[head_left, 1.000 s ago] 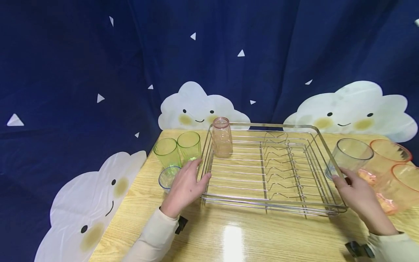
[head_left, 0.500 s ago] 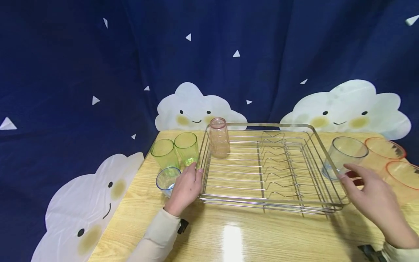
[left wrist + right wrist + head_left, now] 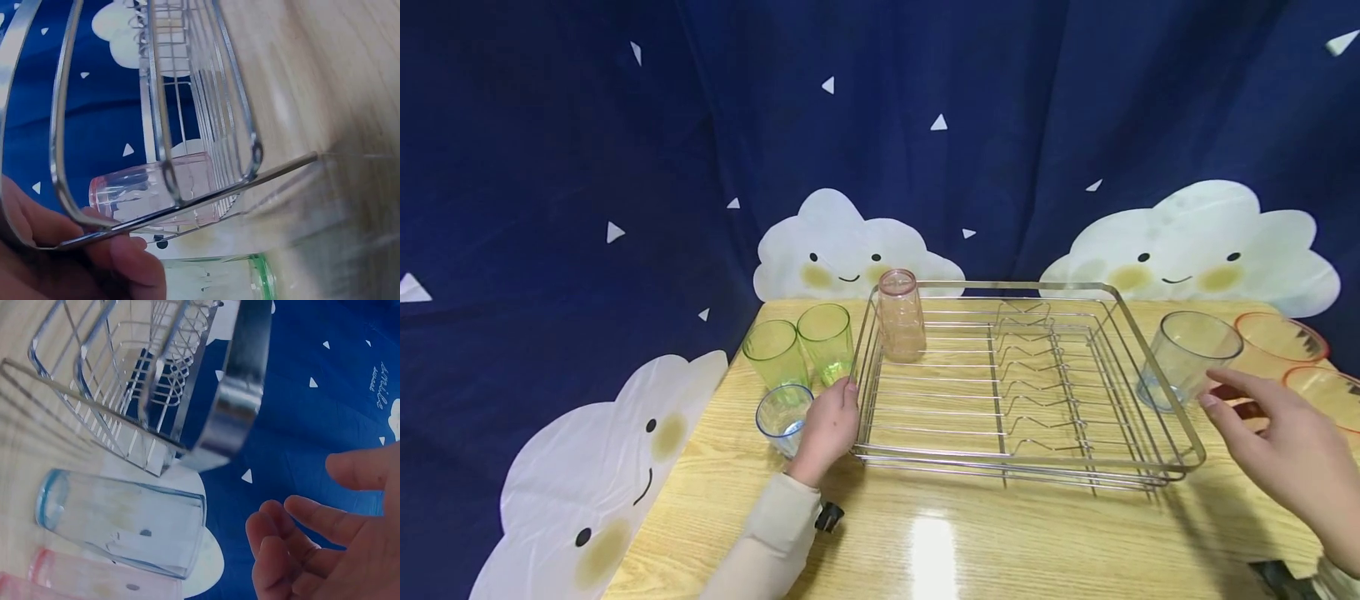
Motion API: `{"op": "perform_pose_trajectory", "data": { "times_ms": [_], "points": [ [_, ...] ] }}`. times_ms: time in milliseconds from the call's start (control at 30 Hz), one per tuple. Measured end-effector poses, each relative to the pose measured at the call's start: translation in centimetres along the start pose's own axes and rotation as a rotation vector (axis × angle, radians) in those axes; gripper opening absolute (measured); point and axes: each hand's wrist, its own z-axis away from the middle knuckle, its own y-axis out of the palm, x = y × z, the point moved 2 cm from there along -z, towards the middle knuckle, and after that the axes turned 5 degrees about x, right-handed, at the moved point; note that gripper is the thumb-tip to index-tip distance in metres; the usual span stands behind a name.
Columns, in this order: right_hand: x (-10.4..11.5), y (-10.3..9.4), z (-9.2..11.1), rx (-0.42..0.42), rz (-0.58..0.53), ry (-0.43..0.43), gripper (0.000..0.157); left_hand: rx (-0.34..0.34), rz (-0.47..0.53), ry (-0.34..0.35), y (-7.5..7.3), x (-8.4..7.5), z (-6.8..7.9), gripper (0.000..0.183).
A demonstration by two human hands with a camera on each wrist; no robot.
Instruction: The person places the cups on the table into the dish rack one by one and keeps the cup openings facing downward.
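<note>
A metal wire dish rack (image 3: 1000, 457) stands on the wooden table. My left hand (image 3: 829, 429) grips its left side near the front corner; in the left wrist view the fingers (image 3: 134, 262) curl round the wires. Inside the rack, at its back left, a pink glass (image 3: 902, 325) stands upside down. My right hand (image 3: 1288, 442) is off the rack's right side, fingers loosely bent and holding nothing. Closest to it is a clear bluish glass (image 3: 1195, 350), upright beside the rack; the right wrist view shows this glass apart from the fingers (image 3: 328, 522).
Left of the rack stand two green glasses (image 3: 775, 354) and a small blue-rimmed glass (image 3: 785, 412), near my left hand. Two orange-rimmed glasses (image 3: 1277, 342) are at the far right, partly behind my right hand. A dark blue curtain (image 3: 880, 125) with clouds hangs behind the table.
My right hand has let go of the rack's right side and moved away to the right. My left hand, earlier spread over the left rim, has closed round that side.
</note>
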Motion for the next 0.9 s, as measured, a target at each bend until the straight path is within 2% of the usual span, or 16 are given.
{"op": "perform_pose_trajectory", "data": {
  "times_ms": [200, 400, 533, 867, 900],
  "points": [
    [-0.2, -0.8, -0.3, 0.005, -0.033, -0.003, 0.048, -0.003, 0.036, -0.018, 0.3, 0.1, 0.1, 0.037],
    [-0.7, -2.0, -0.7, -0.115, -0.105, -0.110, 0.038, -0.017, 0.035, -0.014, 0.3, 0.0, 0.2, 0.039],
    [-1.0, -3.0, -1.5, -0.165, -0.099, -0.171, 0.034, -0.017, 0.054, -0.018, 0.3, 0.0, 0.3, 0.040],
    [-3.5, -3.9, -4.8, -0.159, -0.124, -0.291, 0.029, -0.042, 0.084, 0.002, 0.7, -0.1, 0.3, 0.037],
    [-3.8, -4.0, -5.0, -0.152, -0.125, -0.284, 0.021, -0.041, 0.088, 0.000, 0.8, -0.1, 0.2, 0.037]
  ]
}}
